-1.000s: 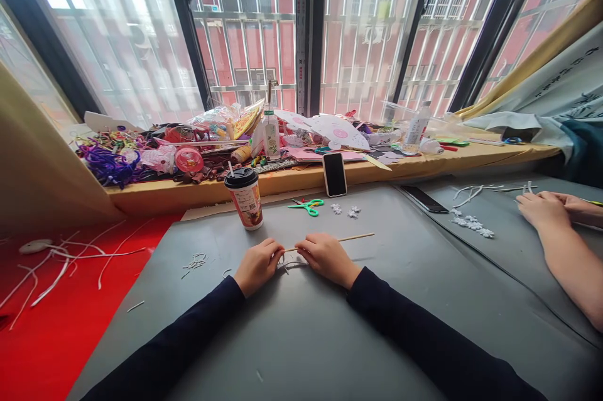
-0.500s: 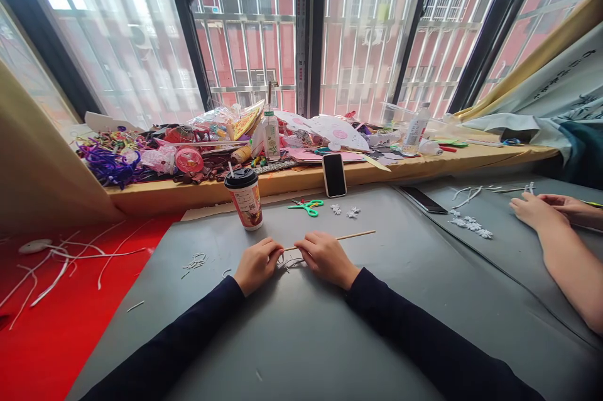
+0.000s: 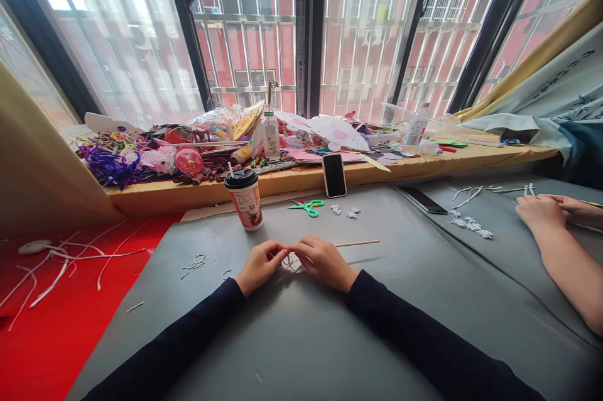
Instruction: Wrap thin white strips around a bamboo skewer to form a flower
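Note:
My right hand (image 3: 323,263) is closed around a thin wooden stick (image 3: 358,243), whose bare end points right. My left hand (image 3: 261,268) is pinched closed, its fingertips meeting those of the right. A thin white pipe cleaner (image 3: 291,261) shows at and below the fingertips; its end in the left pinch is mostly hidden. Just beyond the hands lie green-handled scissors (image 3: 309,207) and small white flower-shaped pieces (image 3: 352,213). Short white cut bits (image 3: 194,263) are scattered left of my left hand.
A paper cup (image 3: 245,200) with a black lid and straw stands beyond my left hand. A phone (image 3: 334,175) leans against the cluttered sill (image 3: 400,168). Another phone (image 3: 423,200) lies flat to the right, near a co-worker's hands (image 3: 541,209). White strands (image 3: 61,263) lie on red cloth.
My hands have drawn together until their fingertips meet, covering the stick's left part. The right hand has turned slightly, and the stick's free end sits a little lower and further right.

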A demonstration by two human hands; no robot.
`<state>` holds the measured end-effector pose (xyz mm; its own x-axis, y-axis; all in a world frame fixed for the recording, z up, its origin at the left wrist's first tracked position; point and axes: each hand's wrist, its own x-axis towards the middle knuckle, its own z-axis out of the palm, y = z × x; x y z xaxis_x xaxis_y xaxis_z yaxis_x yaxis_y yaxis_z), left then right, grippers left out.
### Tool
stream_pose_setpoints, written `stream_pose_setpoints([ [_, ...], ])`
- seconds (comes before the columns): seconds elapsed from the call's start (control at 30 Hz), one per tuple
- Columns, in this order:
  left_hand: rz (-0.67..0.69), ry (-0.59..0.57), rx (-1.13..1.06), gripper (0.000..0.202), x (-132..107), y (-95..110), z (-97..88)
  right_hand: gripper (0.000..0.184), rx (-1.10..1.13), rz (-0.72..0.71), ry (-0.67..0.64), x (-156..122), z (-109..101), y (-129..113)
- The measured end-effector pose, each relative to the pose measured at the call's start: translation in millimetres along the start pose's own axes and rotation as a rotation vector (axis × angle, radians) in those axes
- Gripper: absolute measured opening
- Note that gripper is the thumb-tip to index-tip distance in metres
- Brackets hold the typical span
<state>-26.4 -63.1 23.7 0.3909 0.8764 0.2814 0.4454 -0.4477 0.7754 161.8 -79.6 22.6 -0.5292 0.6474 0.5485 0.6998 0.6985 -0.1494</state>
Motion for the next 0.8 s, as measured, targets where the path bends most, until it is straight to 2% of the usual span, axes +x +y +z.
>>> stream_pose_setpoints([
  [0.23,-0.117,-0.042,-0.329,0.036,0,8,1.9,0.027,0.095,0.103,0.083,-1,0,-4],
  [0.4,-0.219,-0.02,-0.43,0.036,-1,10,2.6,0.026,0.132,0.158,0.124,1,-1,-5],
  [0.63,-0.267,0.002,-0.522,0.037,-3,11,5.7,0.029,0.156,0.141,0.156,0,-1,-3],
  [0.8,-0.265,0.009,-0.539,0.034,-4,9,8.0,0.037,0.014,0.058,0.145,-2,1,2],
])
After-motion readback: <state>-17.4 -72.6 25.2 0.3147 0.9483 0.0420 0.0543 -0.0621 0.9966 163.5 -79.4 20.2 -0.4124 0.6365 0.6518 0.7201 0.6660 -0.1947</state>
